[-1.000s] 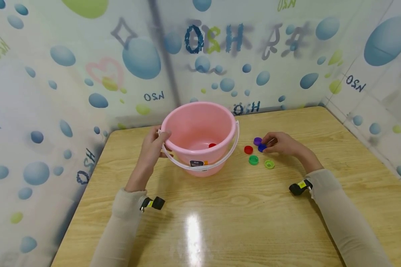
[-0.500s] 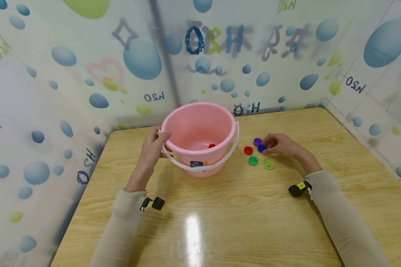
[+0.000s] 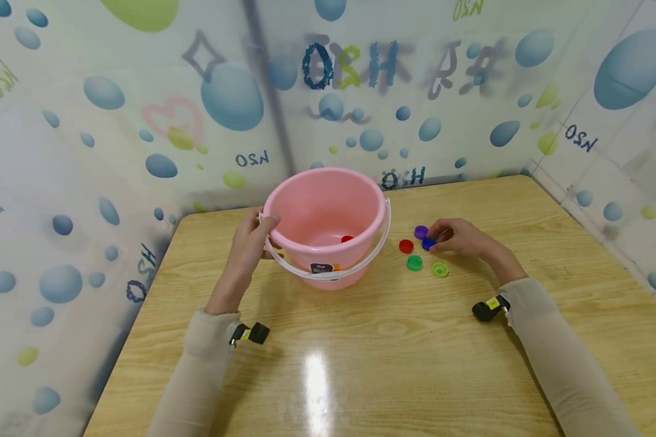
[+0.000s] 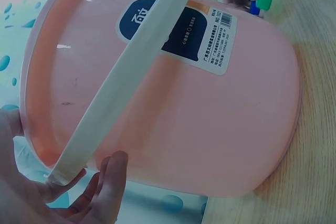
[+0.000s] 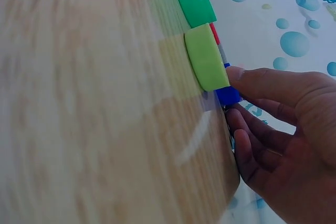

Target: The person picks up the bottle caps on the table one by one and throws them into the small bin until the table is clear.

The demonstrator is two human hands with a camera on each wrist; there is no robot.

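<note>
My left hand (image 3: pixel 245 246) grips the pink bucket (image 3: pixel 322 203) at the left of its rim, thumb over the edge and fingers outside. The bucket's white handle (image 4: pixel 128 74) hangs down across its labelled front. My right hand (image 3: pixel 464 238) pinches a blue bottle cap (image 3: pixel 428 243) at the table, thumb on its near side in the right wrist view. Against that cap's far side sits a purple cap (image 3: pixel 421 232). Red (image 3: pixel 406 246), green (image 3: pixel 414 263) and lime-green caps (image 3: pixel 440 269) lie close around it. Inside the bucket, part of a red cap (image 3: pixel 347 238) shows above the front rim.
The bucket stands on a wooden table (image 3: pixel 372 364) near its back edge. A wall covering (image 3: pixel 208 145) printed with blue and green drops rises behind and to the left. On each sleeve cuff sits a small black camera (image 3: pixel 489 308).
</note>
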